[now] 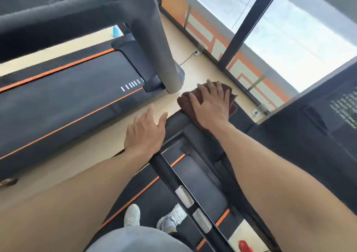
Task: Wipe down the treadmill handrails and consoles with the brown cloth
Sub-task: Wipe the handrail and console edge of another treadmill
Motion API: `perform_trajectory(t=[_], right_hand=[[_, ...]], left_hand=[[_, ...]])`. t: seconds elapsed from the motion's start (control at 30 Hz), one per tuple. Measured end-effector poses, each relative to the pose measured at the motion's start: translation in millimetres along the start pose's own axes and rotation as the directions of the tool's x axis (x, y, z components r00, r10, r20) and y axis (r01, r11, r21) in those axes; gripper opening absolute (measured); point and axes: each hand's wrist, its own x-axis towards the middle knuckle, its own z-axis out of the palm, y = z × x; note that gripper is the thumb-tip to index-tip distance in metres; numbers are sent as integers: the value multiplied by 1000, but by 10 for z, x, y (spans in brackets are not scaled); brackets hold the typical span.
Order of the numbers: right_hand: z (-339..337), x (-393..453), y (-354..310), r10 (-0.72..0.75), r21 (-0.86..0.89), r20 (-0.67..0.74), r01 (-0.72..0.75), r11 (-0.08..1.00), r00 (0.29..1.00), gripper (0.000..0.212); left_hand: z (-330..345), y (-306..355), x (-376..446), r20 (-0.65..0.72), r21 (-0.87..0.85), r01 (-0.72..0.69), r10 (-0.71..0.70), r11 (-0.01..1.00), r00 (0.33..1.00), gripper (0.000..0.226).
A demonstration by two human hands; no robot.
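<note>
Item one: my right hand (211, 106), just right of frame centre, fingers spread flat and pressing down on the brown cloth (195, 97). The cloth is bunched under the palm, draped over the far end of a black handrail (178, 120), its edges showing beyond the fingertips and at the right of the hand.

Item two: my left hand (144, 131), at frame centre, open with fingers loosely extended, pinching nothing. It lies on the left side of the same handrail, just beside the cloth but not touching it.

Item three: the handrail runs from the centre toward the lower right, carrying two silver grip plates (184, 196) set one after the other.

Item four: the treadmill belt (201, 182) below the rail, black with orange edge stripes. My two white shoes (132, 215) stand on it at the lower centre.

Item five: a second treadmill (63, 85) fills the left of the frame, its grey upright post (154, 48) rising at upper centre.

Item six: a dark console (316, 120) at the right edge; pale floor (204, 68) between the machines; windows (289, 39) at upper right; a red object (245, 246), too small to identify, at the bottom right.
</note>
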Motion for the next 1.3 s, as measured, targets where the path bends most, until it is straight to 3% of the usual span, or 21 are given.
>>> perform_trajectory(t=[0.17,0.27,0.33,0.43,0.5,0.63,0.73,0.83,0.93,1.07,1.2,1.3], right_hand=[[-151,205,455,214,93,-29,-211,973,976,69],[-141,54,357,233,65,25,-234,970,972,87],[-112,-169,178,175,37,68,-178,983,982,99],[-60,-565,-109,-24,35,106,21,999,994,102],[-24,-798,-222,-115,9,117,115,993,986,97],[18,-1258,-175,-168,-17,56,170,985,984,73],[-44,-1533,-36,-182,-132,103,195,972,978,71],[-265,-1576,124,-19,-228,165,57,972,986,68],[-464,-1424,178,130,-264,203,-74,962,970,51],[-472,-1071,-73,283,-165,281,-244,956,917,54],[-303,-1051,-192,298,-85,162,-288,954,941,37],[-341,-1152,-41,244,-71,201,-234,970,949,48]], left_hand=[[37,-33,35,25,57,-6,4,998,1000,69],[28,-27,41,44,63,0,-3,998,999,69],[20,-14,36,46,65,-1,-2,998,999,68],[-3,3,29,51,64,-1,-2,998,999,64],[-18,4,9,40,49,-4,2,999,999,59],[-52,15,-32,25,7,-20,19,1000,999,52],[-69,3,-50,23,-7,-34,34,999,999,52],[-64,-10,-44,25,-22,-45,46,999,999,51],[-50,-13,-39,21,-39,-43,44,998,999,48],[-51,-10,-40,9,-49,-47,47,998,999,47],[-44,3,-24,16,-35,-34,34,999,999,49],[-22,-12,6,26,-21,-40,40,999,999,51]])
